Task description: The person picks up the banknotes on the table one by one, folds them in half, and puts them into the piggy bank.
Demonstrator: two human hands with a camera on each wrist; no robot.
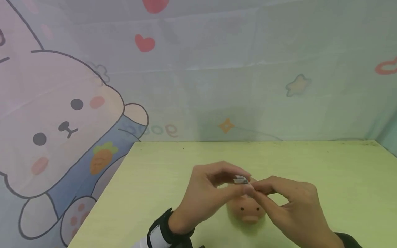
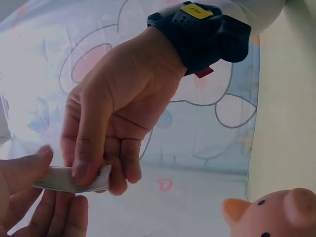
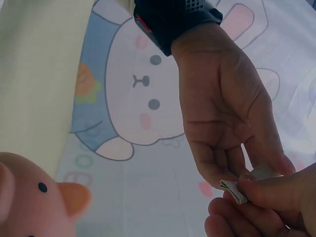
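While both hands are meeting above the table, this is how things are lying:

Folded paper: a small grey-white folded piece (image 1: 240, 179) is being held in the air between the two hands, just above the pig toy; in the left wrist view it is showing as a flat folded strip (image 2: 61, 178), in the right wrist view as a small folded end (image 3: 233, 191).

Left hand: the left hand (image 1: 206, 193) is pinching the paper — thumb on one face, fingers curled behind it.

Right hand: the right hand (image 1: 289, 206) is gripping the other end of the same paper with its fingertips, fingers bent round it.

Pig toy: a pink pig toy (image 1: 247, 209) is sitting on the table directly below the hands, snout facing the camera, partly hidden by the fingers.

Table: the pale green table (image 1: 325, 179) is bearing the pig — the paper is not touching it.

Backdrop: a cloth printed with a cartoon rabbit (image 1: 59, 127), hearts and stars is hanging behind and to the left of the table.
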